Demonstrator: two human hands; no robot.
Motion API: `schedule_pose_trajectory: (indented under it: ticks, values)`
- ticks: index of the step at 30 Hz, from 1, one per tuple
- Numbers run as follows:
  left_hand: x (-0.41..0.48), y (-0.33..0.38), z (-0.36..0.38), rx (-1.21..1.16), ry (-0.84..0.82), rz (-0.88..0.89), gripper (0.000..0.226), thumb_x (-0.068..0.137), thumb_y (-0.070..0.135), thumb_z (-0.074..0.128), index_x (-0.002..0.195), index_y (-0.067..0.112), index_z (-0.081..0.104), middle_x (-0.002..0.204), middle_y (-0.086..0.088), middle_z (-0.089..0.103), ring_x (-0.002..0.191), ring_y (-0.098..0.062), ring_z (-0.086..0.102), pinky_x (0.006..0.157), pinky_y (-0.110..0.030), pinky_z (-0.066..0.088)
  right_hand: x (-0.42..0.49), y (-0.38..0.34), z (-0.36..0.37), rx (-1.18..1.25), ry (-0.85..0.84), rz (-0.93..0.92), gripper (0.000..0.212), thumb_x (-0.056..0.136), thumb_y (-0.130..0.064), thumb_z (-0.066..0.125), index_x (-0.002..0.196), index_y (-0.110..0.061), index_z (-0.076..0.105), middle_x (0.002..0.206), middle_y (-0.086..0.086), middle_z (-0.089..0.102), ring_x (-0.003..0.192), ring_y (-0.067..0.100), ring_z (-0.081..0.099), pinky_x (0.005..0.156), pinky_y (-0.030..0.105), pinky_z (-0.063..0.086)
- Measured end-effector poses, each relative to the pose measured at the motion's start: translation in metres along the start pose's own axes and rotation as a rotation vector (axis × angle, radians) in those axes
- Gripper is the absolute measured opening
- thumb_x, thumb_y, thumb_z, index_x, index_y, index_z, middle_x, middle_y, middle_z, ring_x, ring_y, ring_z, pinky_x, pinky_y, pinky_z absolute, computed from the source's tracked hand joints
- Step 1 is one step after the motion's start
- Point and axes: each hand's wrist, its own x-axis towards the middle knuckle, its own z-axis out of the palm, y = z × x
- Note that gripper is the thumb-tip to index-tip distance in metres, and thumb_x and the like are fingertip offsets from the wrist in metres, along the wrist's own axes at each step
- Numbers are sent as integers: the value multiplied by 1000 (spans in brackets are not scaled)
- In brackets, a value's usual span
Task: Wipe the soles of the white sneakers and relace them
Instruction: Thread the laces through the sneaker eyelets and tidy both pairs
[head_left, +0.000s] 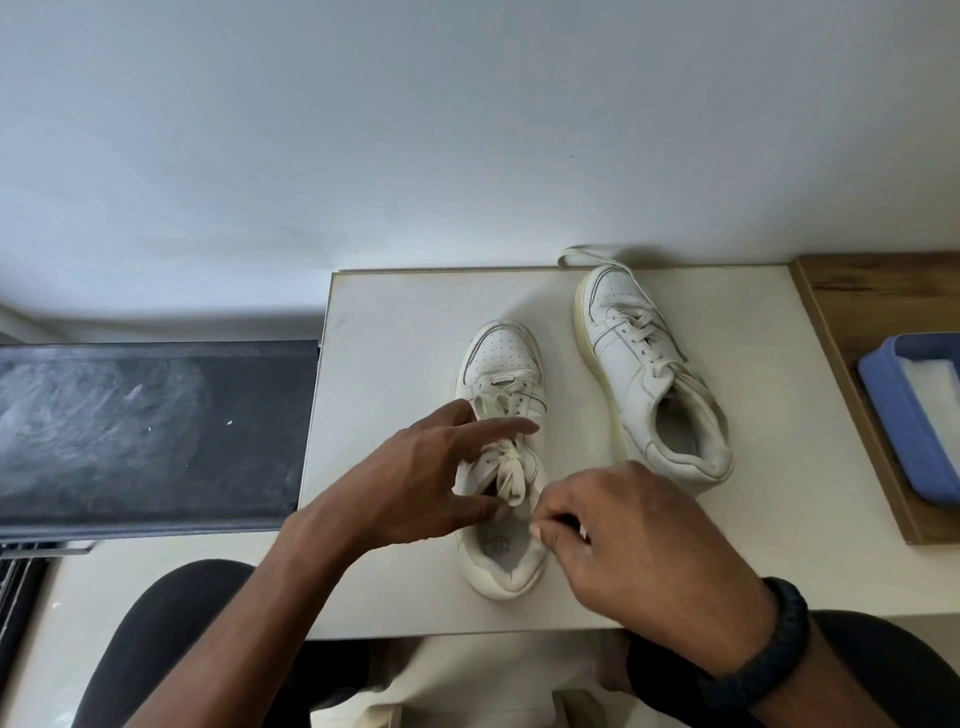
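Observation:
Two white sneakers stand upright on a small white table (395, 322). The near sneaker (501, 358) points away from me, its cream lace (506, 467) loosely bunched over the tongue. My left hand (415, 483) rests on that shoe's left side, fingers spread, thumb by the tongue. My right hand (639, 540) sits at the shoe's right collar with fingertips pinched together, seemingly on a lace end; what it pinches is hidden. The far sneaker (639, 374) lies angled to the right, laced, with a lace end (582, 254) trailing past the table's back edge.
A blue tray (909, 415) with a white cloth stands on a wooden surface (857, 291) at the right. A dark dusty slab (145, 431) lies to the left. A plain wall rises behind the table. My knees are under the front edge.

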Motion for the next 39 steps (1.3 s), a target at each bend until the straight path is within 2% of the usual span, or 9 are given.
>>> schedule_pose_trajectory:
  ticks: [4, 7, 12, 22, 26, 29, 32, 35, 39]
  values:
    - [-2, -8, -9, -160, 69, -36, 91, 80, 54, 82, 155, 56, 28, 105, 15, 53, 83, -9, 62, 76, -19, 52, 11, 10, 8, 55, 289, 62, 7, 92, -38, 67, 91, -31, 69, 80, -16, 66, 70, 4, 62, 64, 24, 54]
    - [-3, -20, -18, -157, 189, -65, 60, 88, 43, 78, 142, 46, 50, 104, 15, 59, 84, -5, 65, 73, -17, 53, 20, 11, 20, 106, 377, 47, 15, 87, -36, 72, 100, -33, 66, 88, -16, 65, 70, 6, 61, 65, 31, 56]
    - [1, -18, -8, -104, 121, -108, 35, 93, 26, 77, 122, 36, 61, 96, 17, 67, 81, -3, 69, 76, -23, 55, 26, 3, 34, 80, 379, 13, 29, 91, -41, 67, 119, -32, 63, 102, -14, 64, 76, 8, 63, 67, 24, 51]
    - [17, -7, 2, -30, 709, -253, 16, 96, 29, 74, 90, 16, 67, 74, 8, 72, 63, -16, 70, 63, -33, 54, 31, 10, 32, 204, 399, 101, 28, 90, -34, 72, 117, -27, 70, 100, -12, 73, 84, 8, 67, 77, 31, 58]
    - [9, -8, -9, -412, 416, -488, 28, 101, 31, 67, 80, 14, 74, 69, -1, 76, 61, -12, 73, 58, -28, 56, 31, 15, 31, 217, 429, 120, 20, 94, -25, 66, 113, -26, 73, 102, -10, 74, 87, 11, 69, 78, 33, 59]
    - [4, -2, -6, -486, 225, -438, 22, 102, 24, 66, 87, 16, 79, 77, 0, 79, 71, -10, 75, 62, -25, 57, 30, 10, 35, 180, 382, 90, 20, 97, -31, 62, 115, -27, 70, 104, -12, 68, 85, 10, 65, 76, 31, 57]
    - [6, 4, -5, -589, 289, -307, 20, 103, 12, 62, 102, 23, 79, 93, 9, 80, 90, -12, 75, 77, -31, 60, 30, 9, 38, 180, 337, 89, 24, 100, -34, 54, 120, -27, 65, 111, -11, 59, 92, 11, 64, 81, 32, 55]
    - [5, -3, -4, -541, 374, -368, 16, 102, 27, 66, 114, 33, 75, 107, 13, 79, 98, -9, 73, 89, -39, 61, 33, 16, 35, 219, 284, 145, 34, 101, -38, 52, 131, -23, 57, 129, -7, 54, 110, 17, 61, 94, 35, 51]
    - [-11, -13, 1, -495, 59, -506, 78, 75, 68, 75, 145, 44, 50, 134, 5, 63, 106, -13, 71, 85, -41, 64, 34, 21, 35, 365, 72, 143, 41, 102, -36, 48, 142, -33, 44, 139, -8, 56, 126, 14, 56, 102, 32, 46]
